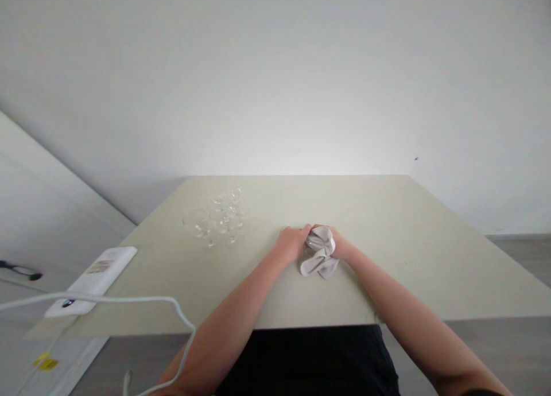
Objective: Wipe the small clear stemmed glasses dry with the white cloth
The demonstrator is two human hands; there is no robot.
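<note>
Over the middle of the table, my two hands meet around a crumpled light grey cloth (322,255). My right hand (339,245) is closed on the cloth, which hides most of its fingers and hangs in folds towards me. My left hand (293,241) is closed at the cloth's left side. Between it and the cloth shows a small shiny bit of a clear glass (309,247); the rest of that glass is covered. To the left, several clear stemmed glasses (224,217) stand close together, their outlines faint against the table top.
The pale table (365,206) reaches back to a white wall (293,86). At its left edge lies a white power strip-like box (92,278) with a label. A white cable (129,298) crosses the lower left, passing in front of my left forearm.
</note>
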